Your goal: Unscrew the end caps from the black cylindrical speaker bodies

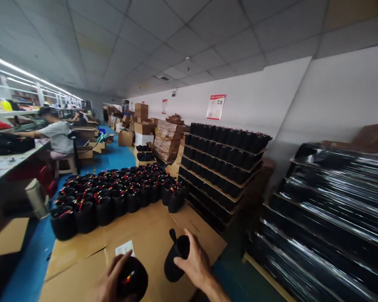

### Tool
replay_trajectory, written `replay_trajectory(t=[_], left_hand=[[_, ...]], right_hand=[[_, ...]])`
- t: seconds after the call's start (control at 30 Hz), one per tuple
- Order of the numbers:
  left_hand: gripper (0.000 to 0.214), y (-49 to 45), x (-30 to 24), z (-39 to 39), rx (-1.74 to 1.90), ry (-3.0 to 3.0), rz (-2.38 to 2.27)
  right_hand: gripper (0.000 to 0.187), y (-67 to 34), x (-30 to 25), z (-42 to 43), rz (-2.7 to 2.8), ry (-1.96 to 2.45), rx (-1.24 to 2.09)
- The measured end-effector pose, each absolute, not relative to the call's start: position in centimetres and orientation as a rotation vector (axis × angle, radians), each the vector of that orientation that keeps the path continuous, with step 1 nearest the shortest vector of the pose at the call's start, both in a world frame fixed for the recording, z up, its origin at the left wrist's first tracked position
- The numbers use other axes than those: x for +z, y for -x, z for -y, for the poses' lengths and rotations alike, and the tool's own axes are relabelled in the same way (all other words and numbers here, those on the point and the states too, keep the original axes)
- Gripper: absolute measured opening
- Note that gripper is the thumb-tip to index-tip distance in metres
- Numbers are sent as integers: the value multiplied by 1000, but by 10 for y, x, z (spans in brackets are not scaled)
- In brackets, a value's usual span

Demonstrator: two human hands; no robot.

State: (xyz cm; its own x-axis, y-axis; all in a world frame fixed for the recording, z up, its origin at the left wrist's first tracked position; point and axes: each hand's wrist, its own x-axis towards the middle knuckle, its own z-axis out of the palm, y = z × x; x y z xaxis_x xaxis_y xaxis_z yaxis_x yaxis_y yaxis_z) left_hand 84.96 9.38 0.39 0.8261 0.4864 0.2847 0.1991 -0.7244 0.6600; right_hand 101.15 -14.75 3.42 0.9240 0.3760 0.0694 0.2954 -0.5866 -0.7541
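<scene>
**Grip on both sides, room ahead**

Left hand [111,279] fingers curl round a black cup [135,281], red and yellow wires [128,277] showing inside. Right hand [193,262] grips a second cup [174,260], tilted. Bare cardboard [151,235] lies ahead, up to the massed cups [113,197]; stacked trays [222,163] crowd its right edge.

Support: flat brown cardboard sheets [151,235] over blue floor [28,264] | cardboard far end: cluster of black cylindrical shells with red wires [113,197] | cardboard near end: small white paper slip [125,248]
</scene>
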Motion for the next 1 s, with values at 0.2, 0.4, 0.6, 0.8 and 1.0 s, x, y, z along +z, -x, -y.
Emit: replay_trajectory(t=[0.2,0.4,0.6,0.8,1.0], left_hand=[[80,-1021,17,-32,280,-2433,-429],[80,-1171,-18,7,361,-2433,-600],[67,-1256,-36,27,340,-2499,-846],[66,-1288,-57,36,370,-2468,-1034],[67,-1294,-78,46,541,-2315,-1069]], right_hand=[[89,-1167,12,182,486,2291,95],[91,-1316,-20,179,623,2293,116],[90,-1396,-44,153,700,2196,187],[92,-1428,-89,124,732,2048,214],[98,-1434,-120,119,644,1830,190]])
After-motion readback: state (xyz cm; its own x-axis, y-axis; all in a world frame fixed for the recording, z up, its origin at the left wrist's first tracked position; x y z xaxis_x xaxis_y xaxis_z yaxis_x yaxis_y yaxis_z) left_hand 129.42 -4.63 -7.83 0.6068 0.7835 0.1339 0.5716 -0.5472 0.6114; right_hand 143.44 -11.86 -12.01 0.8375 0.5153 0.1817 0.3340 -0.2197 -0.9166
